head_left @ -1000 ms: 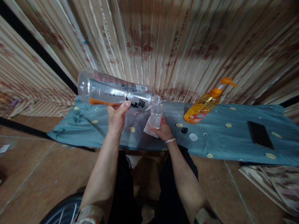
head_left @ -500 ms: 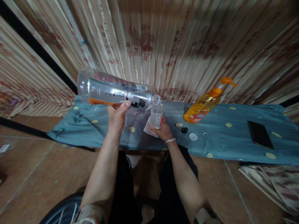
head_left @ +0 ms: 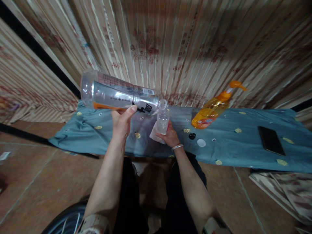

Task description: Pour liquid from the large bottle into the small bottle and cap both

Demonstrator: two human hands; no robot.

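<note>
A large clear plastic bottle (head_left: 114,92) with a silver and orange label lies nearly level in the air, its neck tilted slightly down to the right. My left hand (head_left: 122,122) is closed around its underside, thumb on the label. The bottle's mouth is at the top of a small clear bottle (head_left: 162,122), which stands upright. My right hand (head_left: 170,136), with a silver bangle at the wrist, is closed around the small bottle's lower part. Beneath them a pale pink cloth or tissue (head_left: 156,135) lies on the blue-green cover. Whether liquid is flowing is too unclear to tell.
An orange pump bottle (head_left: 211,110) stands right of my hands. Near it lie a black cap (head_left: 192,136) and a white disc (head_left: 201,143). A dark phone (head_left: 271,140) rests farther right on the covered table (head_left: 246,152). Behind hangs a patterned curtain (head_left: 151,45).
</note>
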